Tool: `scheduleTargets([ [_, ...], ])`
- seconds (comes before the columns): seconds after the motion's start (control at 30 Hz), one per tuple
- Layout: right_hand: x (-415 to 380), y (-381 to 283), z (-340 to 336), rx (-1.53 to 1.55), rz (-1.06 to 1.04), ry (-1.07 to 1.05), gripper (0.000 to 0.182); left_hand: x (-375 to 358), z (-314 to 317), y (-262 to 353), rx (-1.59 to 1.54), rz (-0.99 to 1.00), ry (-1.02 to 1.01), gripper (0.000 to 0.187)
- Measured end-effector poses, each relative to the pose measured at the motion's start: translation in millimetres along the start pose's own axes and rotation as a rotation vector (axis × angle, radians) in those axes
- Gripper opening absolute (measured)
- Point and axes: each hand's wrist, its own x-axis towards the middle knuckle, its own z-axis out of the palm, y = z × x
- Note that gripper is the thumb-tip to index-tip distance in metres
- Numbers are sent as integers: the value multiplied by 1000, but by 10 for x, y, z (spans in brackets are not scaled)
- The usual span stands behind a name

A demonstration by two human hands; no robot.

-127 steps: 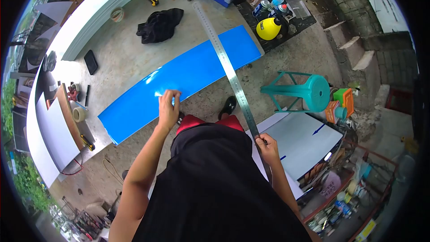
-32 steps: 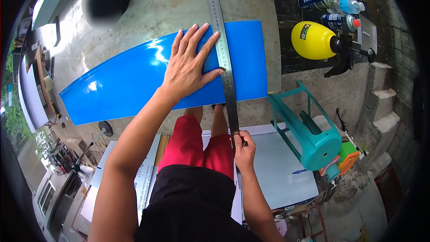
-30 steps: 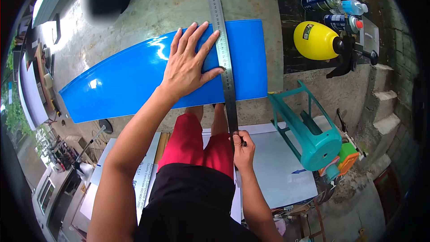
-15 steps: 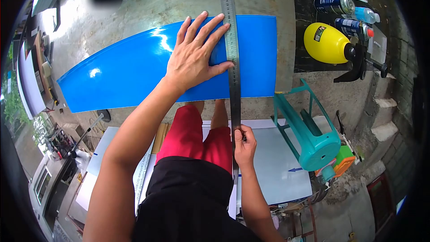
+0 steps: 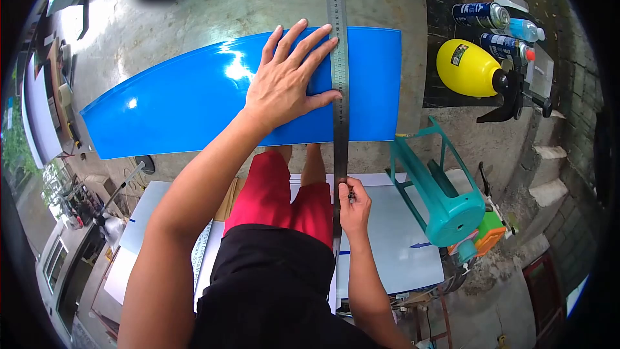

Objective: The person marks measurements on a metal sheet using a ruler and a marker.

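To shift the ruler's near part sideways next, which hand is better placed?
Probably the right hand: it holds the ruler there, beyond the near edge of the blue sheet. The left hand lies spread on the sheet, thumb at the ruler, seemingly better for steadying.

stool (image 5: 451, 212): teal
steps (image 5: 549, 171): grey, right of stool
table (image 5: 258, 0): grey, glare-streaked, up-left of stool
greenery (image 5: 31, 152): far left of stool
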Motion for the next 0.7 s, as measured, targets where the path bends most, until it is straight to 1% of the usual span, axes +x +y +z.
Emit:
scheduleTargets([
  [0.17,-3,38,22,83,24,14,17,0,6,-9,1,3,-1,101],
  [0.3,7,-14,17,81,22,19,16,1,-7,-13,-7,-4,-16,102],
  [0.37,41,-34,31,106,15,38,23,-1,-2,-12,0,1,-14,103],
  [0.7,163,-120,48,97,-25,40,23,5,-6,-8,22,-7,-35,103],
])
